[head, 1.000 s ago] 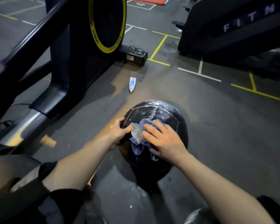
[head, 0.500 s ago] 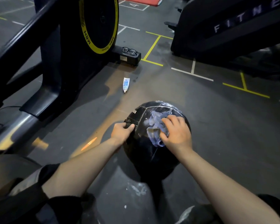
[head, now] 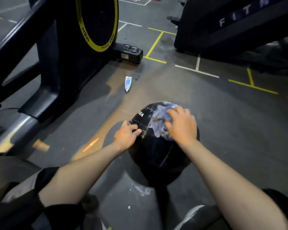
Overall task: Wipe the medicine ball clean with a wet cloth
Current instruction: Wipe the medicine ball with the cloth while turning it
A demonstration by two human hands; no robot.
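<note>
Ball (head: 158, 151) – one, cloth (head: 160, 116) – one, hands two

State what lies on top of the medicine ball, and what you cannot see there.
On the medicine ball lies a crumpled bluish cloth, with the right hand pressing on it. The left hand rests on the ball's side. The ball's surface beneath cloth and hands is hidden.

The right hand (head: 181, 125) hides part of the cloth (head: 160, 117); both are motion-blurred.

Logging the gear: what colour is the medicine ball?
Black medicine ball with white lettering, seen in the head view.
</note>
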